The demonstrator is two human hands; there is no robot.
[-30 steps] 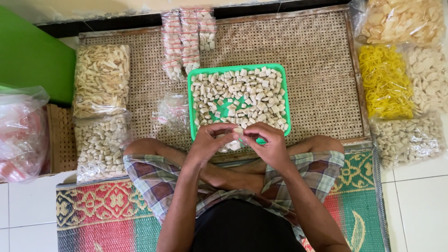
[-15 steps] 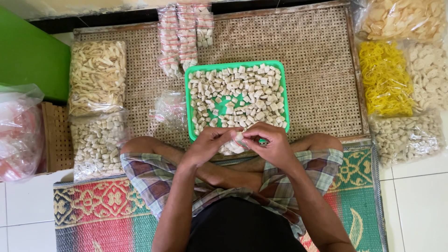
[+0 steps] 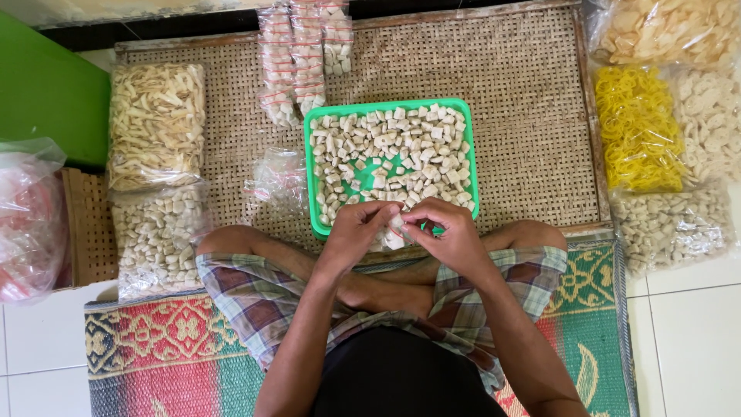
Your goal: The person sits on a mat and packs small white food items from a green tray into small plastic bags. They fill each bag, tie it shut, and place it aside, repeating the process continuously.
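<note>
Both hands, left hand (image 3: 356, 232) and right hand (image 3: 446, 232), stay together as before, fingers pinched shut on a small clear packet (image 3: 395, 228) of pale crackers at the near rim of the green plastic tray (image 3: 310, 177). Blocky cream cracker pieces (image 3: 390, 158) fill it, on a woven rattan mat (image 3: 525, 116).

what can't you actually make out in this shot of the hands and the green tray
Head view only:
- The small clear packet between the left hand and right hand: mostly covered by the fingers, so its contents and closure are unclear.
- The green tray: its near rim is hidden by both hands.
- The pink bag: cut off by the left edge.
</note>
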